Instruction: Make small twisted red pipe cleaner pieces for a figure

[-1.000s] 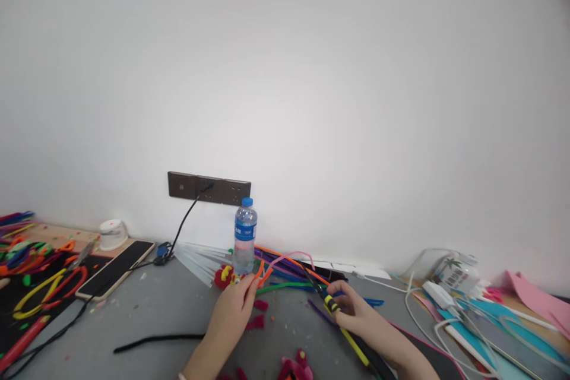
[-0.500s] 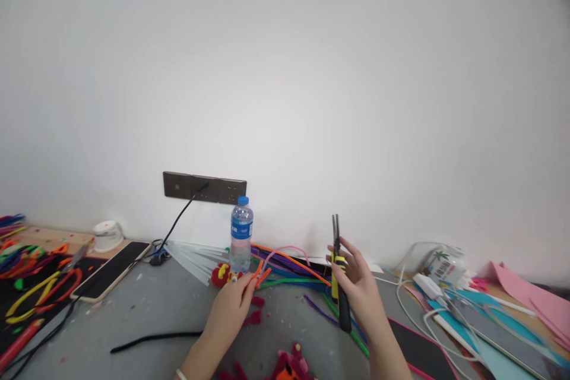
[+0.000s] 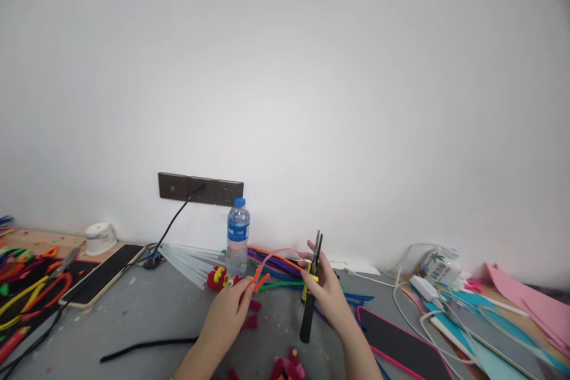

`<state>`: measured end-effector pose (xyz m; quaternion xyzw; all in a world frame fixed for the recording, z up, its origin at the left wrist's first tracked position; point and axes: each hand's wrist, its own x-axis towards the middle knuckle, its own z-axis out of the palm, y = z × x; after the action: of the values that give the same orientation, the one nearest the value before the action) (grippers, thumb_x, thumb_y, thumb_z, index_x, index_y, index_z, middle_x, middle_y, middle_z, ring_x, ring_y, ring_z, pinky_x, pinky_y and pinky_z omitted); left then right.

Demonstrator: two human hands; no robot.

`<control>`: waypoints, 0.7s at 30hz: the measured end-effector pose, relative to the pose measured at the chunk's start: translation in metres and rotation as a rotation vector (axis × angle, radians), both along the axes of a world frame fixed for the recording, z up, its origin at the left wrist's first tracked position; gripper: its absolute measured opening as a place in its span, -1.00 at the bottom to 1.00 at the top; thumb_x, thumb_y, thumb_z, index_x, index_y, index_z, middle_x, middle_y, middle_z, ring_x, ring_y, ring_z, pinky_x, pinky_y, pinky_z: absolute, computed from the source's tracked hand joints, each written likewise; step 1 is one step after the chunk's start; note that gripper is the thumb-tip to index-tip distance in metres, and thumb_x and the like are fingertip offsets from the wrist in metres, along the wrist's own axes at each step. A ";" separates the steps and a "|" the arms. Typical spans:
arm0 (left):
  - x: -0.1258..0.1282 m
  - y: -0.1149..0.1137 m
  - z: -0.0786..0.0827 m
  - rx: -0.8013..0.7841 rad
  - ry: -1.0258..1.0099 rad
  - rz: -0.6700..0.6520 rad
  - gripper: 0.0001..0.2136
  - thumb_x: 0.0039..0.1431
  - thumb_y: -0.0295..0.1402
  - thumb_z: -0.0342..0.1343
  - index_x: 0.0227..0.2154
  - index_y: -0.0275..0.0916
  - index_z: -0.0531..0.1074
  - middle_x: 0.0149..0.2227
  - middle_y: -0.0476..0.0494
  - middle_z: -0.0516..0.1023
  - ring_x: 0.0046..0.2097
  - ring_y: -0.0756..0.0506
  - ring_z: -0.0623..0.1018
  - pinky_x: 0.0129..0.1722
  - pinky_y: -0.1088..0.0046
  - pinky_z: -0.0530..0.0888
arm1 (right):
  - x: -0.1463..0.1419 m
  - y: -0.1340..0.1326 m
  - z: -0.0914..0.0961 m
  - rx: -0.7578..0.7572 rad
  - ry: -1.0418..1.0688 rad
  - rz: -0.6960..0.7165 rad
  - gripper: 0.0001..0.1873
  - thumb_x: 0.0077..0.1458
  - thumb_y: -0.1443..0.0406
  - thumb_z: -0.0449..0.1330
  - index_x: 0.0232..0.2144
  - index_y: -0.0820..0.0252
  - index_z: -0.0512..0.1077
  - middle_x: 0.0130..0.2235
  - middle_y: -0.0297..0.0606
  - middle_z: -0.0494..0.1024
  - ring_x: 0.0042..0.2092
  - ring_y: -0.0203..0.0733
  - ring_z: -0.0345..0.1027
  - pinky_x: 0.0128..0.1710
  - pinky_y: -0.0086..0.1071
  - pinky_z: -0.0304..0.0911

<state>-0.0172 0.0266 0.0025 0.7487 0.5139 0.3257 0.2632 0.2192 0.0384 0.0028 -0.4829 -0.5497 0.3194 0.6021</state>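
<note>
My left hand (image 3: 227, 312) is closed in a pinch on a short orange pipe cleaner (image 3: 262, 282). From the same pinch a thin pink pipe cleaner (image 3: 276, 251) arcs to the right, up to the fingertips of my right hand (image 3: 329, 294); whether they touch it I cannot tell. Long-nosed pliers (image 3: 307, 316) with black and yellow handles are held in my right hand, jaws pointing up. Behind my left hand, a red and yellow fuzzy figure (image 3: 216, 278) lies beside a water bottle (image 3: 237, 243). Below, near the bottom edge, is a dark pink fuzzy piece (image 3: 287, 367).
Purple, green and blue pipe cleaners (image 3: 285, 270) lie behind my hands. A black one (image 3: 146, 344) is at left, near a phone (image 3: 102, 276) and scissors (image 3: 69, 258). At right are a pink-edged phone (image 3: 401, 344), white cables (image 3: 412, 320) and pink paper (image 3: 529, 303).
My right hand has moved left with the pliers, closer to my left hand and the end of the pink pipe cleaner. My left hand keeps its pinch. The view has shifted slightly.
</note>
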 end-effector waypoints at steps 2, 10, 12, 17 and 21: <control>0.000 0.000 0.001 0.001 -0.004 -0.004 -0.67 0.28 -0.28 -0.19 -0.31 -0.19 0.50 -0.38 -0.16 0.63 -0.32 -0.16 0.57 -0.31 0.45 0.37 | 0.000 -0.003 0.000 -0.043 -0.080 0.057 -0.23 0.02 0.12 0.18 0.24 0.09 0.02 -0.02 -0.12 0.43 -0.05 -0.11 0.39 0.02 -0.20 0.26; 0.001 0.000 0.001 0.027 0.024 0.002 -0.64 0.32 -0.27 -0.24 -0.43 -0.19 0.43 -0.49 -0.09 0.55 -0.43 -0.11 0.53 -0.39 0.47 0.30 | 0.000 -0.021 0.011 -0.369 -0.341 0.223 -0.54 0.00 0.12 0.15 -0.03 0.13 0.37 -0.14 -0.22 0.53 -0.21 -0.11 0.41 -0.18 -0.29 0.32; 0.001 0.001 -0.001 0.033 -0.003 0.001 -0.62 0.32 -0.27 -0.26 -0.44 -0.20 0.44 -0.49 -0.11 0.56 -0.42 -0.11 0.53 -0.40 0.47 0.31 | -0.006 -0.020 0.012 -0.353 -0.376 0.182 -0.55 0.03 0.05 0.13 -0.08 0.14 0.41 -0.08 -0.18 0.53 -0.07 -0.02 0.40 -0.06 -0.24 0.29; -0.001 0.002 0.000 0.043 -0.109 0.032 -0.62 0.30 -0.24 -0.23 -0.24 -0.22 0.51 -0.29 -0.22 0.65 -0.27 -0.17 0.59 -0.26 0.42 0.40 | -0.025 -0.011 0.006 -0.225 -0.453 0.080 -0.46 0.03 0.06 0.10 0.01 0.21 0.38 0.03 -0.08 0.50 0.08 0.06 0.34 0.08 -0.18 0.21; -0.005 0.003 0.003 0.014 -0.125 0.045 -0.58 0.30 -0.24 -0.23 0.03 -0.22 0.44 -0.26 -0.21 0.66 -0.29 -0.15 0.60 -0.25 0.43 0.44 | -0.035 -0.012 0.006 -0.127 -0.661 -0.038 -0.51 -0.08 0.27 0.12 -0.02 0.15 0.39 -0.03 -0.12 0.53 0.01 0.04 0.39 0.03 -0.20 0.23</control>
<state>-0.0219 0.0297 0.0051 0.7169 0.5110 0.3811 0.2822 0.1846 0.0268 0.0091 -0.6073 -0.6849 0.1680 0.3660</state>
